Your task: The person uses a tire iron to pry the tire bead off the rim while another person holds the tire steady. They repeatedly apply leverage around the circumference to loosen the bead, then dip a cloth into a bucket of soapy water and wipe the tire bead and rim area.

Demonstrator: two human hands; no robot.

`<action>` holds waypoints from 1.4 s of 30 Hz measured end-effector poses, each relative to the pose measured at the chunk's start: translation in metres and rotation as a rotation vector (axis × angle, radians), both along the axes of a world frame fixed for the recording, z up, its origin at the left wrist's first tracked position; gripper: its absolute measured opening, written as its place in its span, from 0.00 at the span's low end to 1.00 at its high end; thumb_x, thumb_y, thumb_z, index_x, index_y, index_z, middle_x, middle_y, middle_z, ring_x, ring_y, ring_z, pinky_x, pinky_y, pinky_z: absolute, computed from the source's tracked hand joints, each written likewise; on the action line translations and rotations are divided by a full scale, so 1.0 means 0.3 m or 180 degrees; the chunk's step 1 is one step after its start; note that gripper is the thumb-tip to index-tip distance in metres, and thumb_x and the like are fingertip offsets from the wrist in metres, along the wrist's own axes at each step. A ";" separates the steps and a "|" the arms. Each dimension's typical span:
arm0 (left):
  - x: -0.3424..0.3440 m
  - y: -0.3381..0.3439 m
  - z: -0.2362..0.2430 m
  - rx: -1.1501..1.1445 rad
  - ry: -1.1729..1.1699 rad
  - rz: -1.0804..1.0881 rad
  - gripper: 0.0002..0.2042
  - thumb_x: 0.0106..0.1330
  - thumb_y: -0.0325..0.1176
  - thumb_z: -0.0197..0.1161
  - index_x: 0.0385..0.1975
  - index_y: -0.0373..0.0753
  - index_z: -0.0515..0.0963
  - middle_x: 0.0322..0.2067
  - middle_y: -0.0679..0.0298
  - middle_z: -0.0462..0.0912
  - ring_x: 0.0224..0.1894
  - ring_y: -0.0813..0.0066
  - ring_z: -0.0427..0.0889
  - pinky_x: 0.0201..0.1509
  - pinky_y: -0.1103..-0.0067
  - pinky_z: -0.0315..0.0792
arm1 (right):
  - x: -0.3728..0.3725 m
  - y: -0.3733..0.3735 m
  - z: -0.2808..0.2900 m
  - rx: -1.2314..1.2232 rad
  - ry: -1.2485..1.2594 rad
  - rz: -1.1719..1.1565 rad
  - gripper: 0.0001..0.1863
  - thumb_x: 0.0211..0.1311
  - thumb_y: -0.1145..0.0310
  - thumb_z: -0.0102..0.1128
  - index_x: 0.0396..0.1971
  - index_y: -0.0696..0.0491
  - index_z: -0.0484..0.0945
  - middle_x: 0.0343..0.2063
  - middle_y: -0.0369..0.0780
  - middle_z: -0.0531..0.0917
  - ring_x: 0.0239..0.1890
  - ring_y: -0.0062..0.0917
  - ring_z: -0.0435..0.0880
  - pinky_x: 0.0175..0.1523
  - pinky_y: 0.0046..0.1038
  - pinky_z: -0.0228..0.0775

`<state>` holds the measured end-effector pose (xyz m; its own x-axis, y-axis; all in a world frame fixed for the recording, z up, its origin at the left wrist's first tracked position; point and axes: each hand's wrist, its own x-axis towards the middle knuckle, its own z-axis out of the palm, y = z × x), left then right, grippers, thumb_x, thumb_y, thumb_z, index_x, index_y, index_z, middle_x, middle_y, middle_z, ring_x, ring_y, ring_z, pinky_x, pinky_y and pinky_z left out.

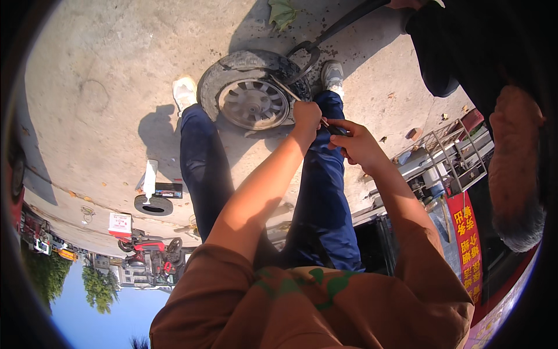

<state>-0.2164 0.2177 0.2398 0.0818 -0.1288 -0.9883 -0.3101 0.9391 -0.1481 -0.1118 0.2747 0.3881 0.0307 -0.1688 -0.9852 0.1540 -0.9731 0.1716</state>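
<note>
A worn tyre (213,77) on a dusty spoked metal wheel (254,104) lies on the concrete between my feet. My left hand (306,114) is closed round a thin metal rod (283,87), whose far end meets the tyre at the rim's upper right. Beside it, over my right knee, my right hand (356,144) is closed on a dark handle (336,130). Rod and handle line up like one long screwdriver, but my left hand hides the middle. A long dark bar (349,22) with a hooked end (308,55), held by another person, reaches the tyre's upper right.
That other person (459,52) stands close on the right. Behind them are a metal frame (459,148) and a red banner (465,244). At left lie a small tyre (154,207), a white bottle (150,177) and a white-and-red box (120,223). A dry leaf (283,13) lies beyond the wheel.
</note>
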 end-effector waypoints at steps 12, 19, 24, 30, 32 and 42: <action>-0.024 0.081 -0.044 -0.0637 -0.0261 0.0728 0.07 0.60 0.19 0.47 0.21 0.34 0.69 0.18 0.57 0.70 0.13 0.73 0.65 0.13 0.80 0.54 | -0.004 0.179 -0.081 0.0055 0.0245 0.0966 0.19 0.63 0.64 0.64 0.52 0.55 0.84 0.20 0.34 0.76 0.17 0.16 0.70 0.23 0.22 0.60; 0.046 0.186 -0.123 -0.0778 -0.0134 0.0830 0.06 0.63 0.20 0.46 0.25 0.33 0.69 0.20 0.55 0.71 0.15 0.76 0.63 0.14 0.80 0.53 | 0.027 0.316 -0.203 -0.0227 -0.0142 0.0995 0.15 0.62 0.70 0.63 0.48 0.53 0.87 0.18 0.39 0.76 0.10 0.14 0.58 0.13 0.21 0.45; 0.023 0.085 -0.091 -0.0520 -0.0224 0.0488 0.07 0.60 0.17 0.46 0.20 0.31 0.68 0.17 0.54 0.69 0.13 0.71 0.64 0.12 0.78 0.54 | 0.025 0.155 -0.129 0.0294 -0.0320 0.0713 0.14 0.53 0.65 0.69 0.37 0.56 0.89 0.19 0.39 0.82 0.18 0.19 0.77 0.22 0.25 0.66; -0.041 0.000 -0.107 -0.0170 -0.0477 0.0207 0.08 0.58 0.17 0.50 0.18 0.33 0.68 0.16 0.55 0.67 0.12 0.66 0.67 0.12 0.74 0.54 | -0.034 0.006 -0.107 0.0918 -0.0550 0.1081 0.16 0.58 0.61 0.67 0.41 0.56 0.88 0.34 0.48 0.89 0.38 0.36 0.88 0.46 0.30 0.77; -0.078 -0.033 -0.092 -0.0020 -0.0577 0.0138 0.08 0.59 0.18 0.49 0.18 0.33 0.68 0.16 0.55 0.67 0.11 0.66 0.68 0.11 0.74 0.55 | -0.087 -0.045 -0.067 0.1205 -0.0591 0.1249 0.17 0.61 0.64 0.64 0.46 0.56 0.86 0.34 0.48 0.89 0.35 0.35 0.88 0.44 0.31 0.77; -0.157 -0.134 -0.086 0.0195 -0.0742 -0.0326 0.11 0.59 0.23 0.54 0.13 0.34 0.69 0.14 0.58 0.69 0.11 0.71 0.66 0.11 0.77 0.53 | -0.196 -0.216 -0.003 0.1381 -0.0809 0.1210 0.20 0.62 0.67 0.62 0.54 0.56 0.82 0.42 0.53 0.87 0.47 0.45 0.87 0.53 0.35 0.78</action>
